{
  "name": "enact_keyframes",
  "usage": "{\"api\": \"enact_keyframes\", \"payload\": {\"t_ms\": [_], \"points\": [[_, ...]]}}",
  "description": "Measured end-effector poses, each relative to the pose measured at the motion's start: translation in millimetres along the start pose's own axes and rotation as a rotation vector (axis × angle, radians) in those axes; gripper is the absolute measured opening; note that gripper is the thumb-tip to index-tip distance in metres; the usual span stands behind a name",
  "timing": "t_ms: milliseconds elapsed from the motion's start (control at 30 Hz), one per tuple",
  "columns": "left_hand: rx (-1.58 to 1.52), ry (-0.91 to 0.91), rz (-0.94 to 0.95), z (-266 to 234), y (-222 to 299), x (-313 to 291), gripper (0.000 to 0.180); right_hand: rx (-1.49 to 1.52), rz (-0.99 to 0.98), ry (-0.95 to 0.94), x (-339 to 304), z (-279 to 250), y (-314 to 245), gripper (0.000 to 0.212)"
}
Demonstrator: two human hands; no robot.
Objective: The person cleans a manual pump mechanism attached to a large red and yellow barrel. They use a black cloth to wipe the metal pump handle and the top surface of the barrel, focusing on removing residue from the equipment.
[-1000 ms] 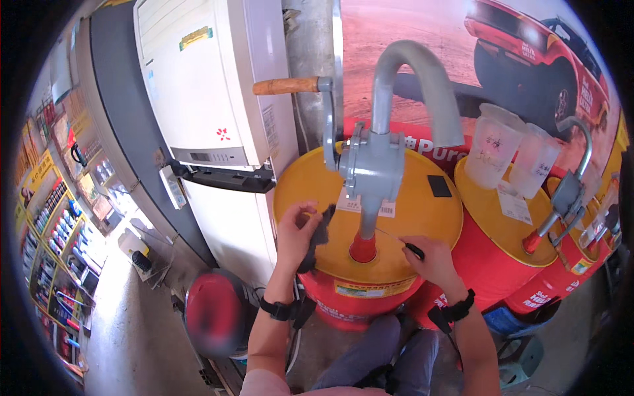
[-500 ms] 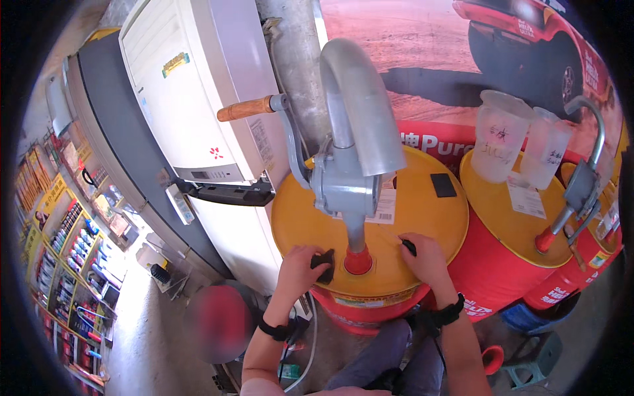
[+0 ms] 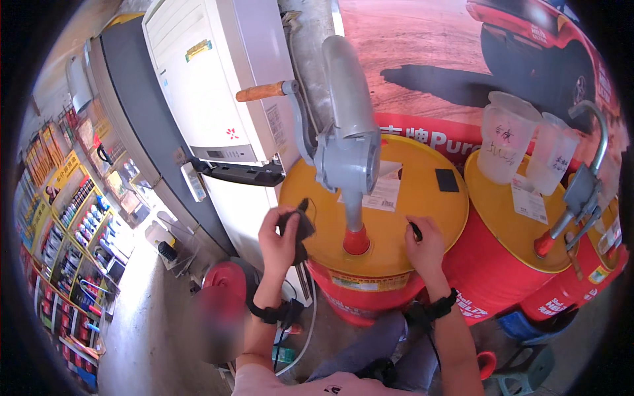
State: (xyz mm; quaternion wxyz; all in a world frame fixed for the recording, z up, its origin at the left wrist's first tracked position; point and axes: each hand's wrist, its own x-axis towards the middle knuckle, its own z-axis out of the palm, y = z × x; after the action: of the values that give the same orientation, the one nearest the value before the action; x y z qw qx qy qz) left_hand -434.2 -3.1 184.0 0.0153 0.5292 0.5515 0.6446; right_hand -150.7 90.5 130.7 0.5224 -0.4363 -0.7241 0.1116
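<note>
Your left hand is closed around a small dark object, perhaps a cap or a rag, held just above the near-left rim of the red steel drum with the yellow lid, and your right hand rests on that lid with its fingers curled on a small black knob or plug near the front edge; what exactly that piece is cannot be told from here. The grey hand-cranked rotary pump stands upright in the lid between your hands, seated in a red collar, with its wooden-gripped crank handle jutting left toward the tall white floor-standing air conditioner. The likeliest trouble is the dark object slipping from your left hand, since it hangs beyond the rim rather than over the lid and would drop to the floor by the blurred red round thing. If the piece under your right hand is a vent plug, working it loose at an angle could cross the thread or let it roll off the sloped lid. Leaning your weight on the lid edge could rock the pump in its collar. Keep your elbows clear of the two translucent plastic measuring jugs standing on the neighbouring yellow-lidded drum to your right; a knock would tip them.
</note>
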Motion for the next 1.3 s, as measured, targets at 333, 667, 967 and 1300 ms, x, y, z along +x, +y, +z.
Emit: {"api": "enact_keyframes", "payload": {"t_ms": [333, 667, 967, 1300], "points": [[-0.401, -0.047, 0.047, 3, 61, 54, 0.014, 0.085, -0.402, 0.017, 7, -53, -132, 0.027], [-0.338, -0.076, 0.074, 18, 60, 79, 0.017, -0.303, -0.697, -0.04, 72, -66, -214, 0.018], [-0.431, -0.156, 0.011, 22, 51, 87, 0.029, -0.607, -0.747, -0.154, 94, -38, -241, 0.01], [-0.376, -0.212, 0.235, 30, 28, 103, 0.037, -0.76, -0.76, -0.165, 95, -25, -244, 0.011]]}}
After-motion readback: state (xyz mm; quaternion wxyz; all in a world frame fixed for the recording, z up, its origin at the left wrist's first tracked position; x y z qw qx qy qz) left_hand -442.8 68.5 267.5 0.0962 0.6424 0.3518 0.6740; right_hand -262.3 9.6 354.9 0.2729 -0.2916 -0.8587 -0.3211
